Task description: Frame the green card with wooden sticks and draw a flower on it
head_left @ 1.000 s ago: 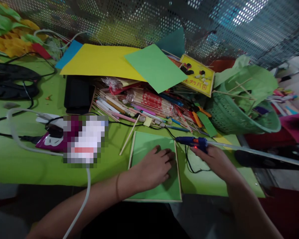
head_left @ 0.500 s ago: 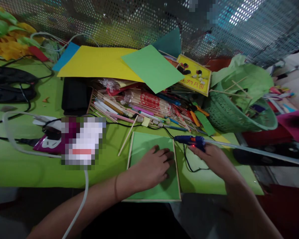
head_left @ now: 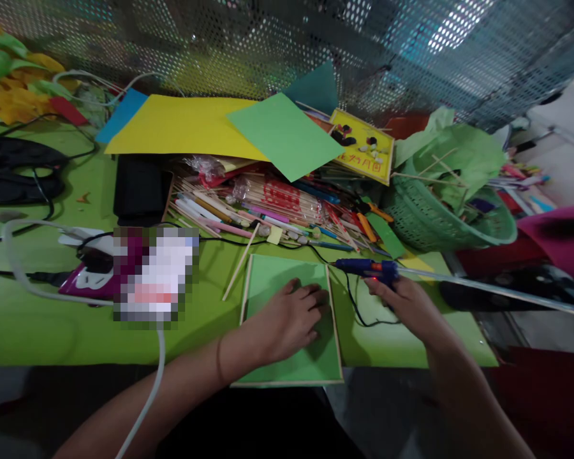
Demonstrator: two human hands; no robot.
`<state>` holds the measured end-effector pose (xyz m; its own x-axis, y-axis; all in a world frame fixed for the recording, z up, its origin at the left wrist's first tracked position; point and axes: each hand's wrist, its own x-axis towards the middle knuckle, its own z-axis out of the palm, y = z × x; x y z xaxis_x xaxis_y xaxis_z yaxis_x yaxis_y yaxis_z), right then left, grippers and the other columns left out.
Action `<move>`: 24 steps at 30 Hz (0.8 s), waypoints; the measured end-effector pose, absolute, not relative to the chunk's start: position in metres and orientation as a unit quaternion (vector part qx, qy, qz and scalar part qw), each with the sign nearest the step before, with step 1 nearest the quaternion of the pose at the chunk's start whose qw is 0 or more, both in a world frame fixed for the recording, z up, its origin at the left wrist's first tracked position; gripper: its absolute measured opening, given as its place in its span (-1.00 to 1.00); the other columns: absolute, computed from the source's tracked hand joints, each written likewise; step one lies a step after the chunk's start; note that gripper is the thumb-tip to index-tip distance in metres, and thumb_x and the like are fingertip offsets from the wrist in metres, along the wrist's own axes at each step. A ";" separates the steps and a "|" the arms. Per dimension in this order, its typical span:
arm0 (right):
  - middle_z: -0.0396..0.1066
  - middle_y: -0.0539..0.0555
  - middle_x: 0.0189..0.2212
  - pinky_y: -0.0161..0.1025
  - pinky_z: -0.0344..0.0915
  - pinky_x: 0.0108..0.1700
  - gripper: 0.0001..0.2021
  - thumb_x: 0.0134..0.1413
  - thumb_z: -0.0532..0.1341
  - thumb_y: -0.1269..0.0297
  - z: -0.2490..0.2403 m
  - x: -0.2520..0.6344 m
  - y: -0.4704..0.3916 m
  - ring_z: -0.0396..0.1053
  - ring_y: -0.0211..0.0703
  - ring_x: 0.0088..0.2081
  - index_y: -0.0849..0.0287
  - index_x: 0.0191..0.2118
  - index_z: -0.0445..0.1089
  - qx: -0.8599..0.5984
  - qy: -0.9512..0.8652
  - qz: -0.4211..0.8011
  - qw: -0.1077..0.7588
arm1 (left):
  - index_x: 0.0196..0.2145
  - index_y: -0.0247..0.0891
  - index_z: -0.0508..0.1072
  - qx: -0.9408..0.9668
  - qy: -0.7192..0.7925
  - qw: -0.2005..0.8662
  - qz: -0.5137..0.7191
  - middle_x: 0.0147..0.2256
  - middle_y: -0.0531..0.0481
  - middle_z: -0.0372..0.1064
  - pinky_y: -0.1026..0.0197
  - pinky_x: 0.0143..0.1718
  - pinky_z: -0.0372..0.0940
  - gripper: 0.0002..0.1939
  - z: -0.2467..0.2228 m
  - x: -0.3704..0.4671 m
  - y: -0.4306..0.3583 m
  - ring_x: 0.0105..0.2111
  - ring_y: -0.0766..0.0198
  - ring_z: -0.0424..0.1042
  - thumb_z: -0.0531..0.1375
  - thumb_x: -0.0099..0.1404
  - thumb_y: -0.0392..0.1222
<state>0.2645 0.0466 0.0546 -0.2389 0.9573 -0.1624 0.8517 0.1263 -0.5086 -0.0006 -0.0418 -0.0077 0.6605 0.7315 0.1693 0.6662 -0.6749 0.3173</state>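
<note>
My left hand (head_left: pixel 299 319) lies on a green sheet (head_left: pixel 277 274) edged with thin wooden sticks, its fingers spread toward the right-hand stick. My right hand (head_left: pixel 406 303) grips a blue glue gun (head_left: pixel 368 269) with a small red light lit. The gun's nozzle points left, near the sheet's upper right corner, and a long clear glue stick (head_left: pixel 488 290) extends from its back. A loose wooden stick (head_left: pixel 240 262) rests on the table left of the sheet.
Behind the sheet lie pens, a pack of sticks (head_left: pixel 282 194) and coloured paper (head_left: pixel 186 124). A green basket (head_left: pixel 440 217) stands right. On the left are a purple power strip (head_left: pixel 95 280), a blurred-out phone, a white cable (head_left: pixel 160 363) and a black tray (head_left: pixel 14 169).
The view has shifted slightly. The glue gun's nozzle has moved slightly off the stick edge, up and to the right relative to the sheet. My left hand keeps its place on the sheet.
</note>
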 end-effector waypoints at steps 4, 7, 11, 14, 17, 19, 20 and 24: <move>0.44 0.05 -0.49 -0.25 0.19 -0.46 -0.48 0.09 0.24 -0.27 0.047 0.285 0.040 0.25 -0.23 -0.52 0.18 -0.36 0.51 -0.615 -0.645 0.378 0.252 | 0.26 -0.21 0.32 0.904 0.383 0.125 0.140 0.34 -0.12 0.24 -0.11 0.32 0.11 -0.52 -0.011 -0.001 -0.041 0.35 0.07 0.18 0.14 0.48 0.01; 0.47 0.05 -0.42 -0.27 0.18 -0.48 -0.52 0.04 0.32 -0.23 0.043 0.299 0.034 0.24 -0.27 -0.52 0.17 -0.28 0.53 -0.615 -0.554 0.433 0.357 | 0.23 -0.22 0.36 0.896 0.392 0.136 0.156 0.32 -0.16 0.27 -0.14 0.31 0.13 -0.52 -0.012 0.000 -0.040 0.33 0.04 0.23 0.19 0.46 0.00; 0.38 -0.04 -0.54 -0.29 0.13 -0.56 -0.54 -0.04 0.39 -0.16 0.040 0.318 0.031 0.23 -0.25 -0.56 0.13 -0.19 0.51 -0.624 -0.496 0.445 0.407 | 0.28 -0.18 0.33 0.893 0.397 0.134 0.166 0.34 -0.14 0.26 -0.15 0.31 0.14 -0.52 -0.012 0.000 -0.038 0.33 0.04 0.26 0.16 0.48 -0.01; 0.34 -0.06 -0.59 -0.31 -0.02 -0.66 -0.50 -0.12 0.42 -0.15 0.037 0.331 0.034 0.24 -0.24 -0.61 0.14 -0.18 0.49 -0.646 -0.478 0.447 0.393 | 0.29 -0.15 0.32 0.894 0.393 0.131 0.171 0.34 -0.11 0.26 -0.13 0.32 0.12 -0.53 -0.011 -0.001 -0.036 0.32 0.06 0.27 0.13 0.51 -0.03; 0.37 -0.05 -0.59 -0.34 -0.04 -0.69 -0.48 -0.20 0.45 -0.15 0.034 0.339 0.042 0.28 -0.25 -0.62 0.17 -0.22 0.48 -0.658 -0.471 0.442 0.387 | 0.28 -0.13 0.33 0.883 0.411 0.133 0.184 0.29 -0.09 0.33 -0.12 0.32 0.11 -0.56 -0.004 -0.007 -0.037 0.29 0.08 0.31 0.12 0.52 -0.03; 0.40 -0.03 -0.58 -0.33 0.07 -0.67 -0.50 -0.26 0.47 -0.13 0.033 0.340 0.047 0.33 -0.22 -0.61 0.17 -0.29 0.48 -0.657 -0.474 0.439 0.388 | 0.23 -0.13 0.38 0.866 0.440 0.142 0.191 0.20 -0.06 0.44 -0.08 0.27 0.16 -0.61 0.006 -0.015 -0.039 0.20 0.10 0.39 0.12 0.52 -0.05; 0.42 -0.02 -0.58 -0.31 0.14 -0.65 -0.51 -0.28 0.49 -0.11 0.033 0.339 0.048 0.36 -0.20 -0.59 0.17 -0.33 0.47 -0.654 -0.477 0.441 0.387 | 0.19 -0.13 0.42 0.853 0.462 0.145 0.195 0.13 -0.04 0.50 -0.05 0.23 0.19 -0.65 0.012 -0.021 -0.040 0.14 0.11 0.44 0.13 0.51 -0.06; 0.46 -0.01 -0.56 -0.19 0.31 -0.58 -0.58 -0.21 0.46 -0.11 0.035 0.338 0.047 0.42 -0.10 -0.57 0.10 -0.29 0.52 -0.616 -0.553 0.418 0.374 | -0.02 -0.17 0.48 0.772 0.598 0.100 0.191 -0.05 -0.04 0.55 -0.03 0.04 0.28 -0.80 0.032 -0.055 -0.047 -0.02 0.05 0.47 0.19 0.46 -0.12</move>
<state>0.3376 0.0466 0.0347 0.0391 0.9939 -0.1030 0.3688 -0.1102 -0.9230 -0.0548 -0.0467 0.0318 0.2124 0.9613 0.1752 0.8845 -0.2654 0.3837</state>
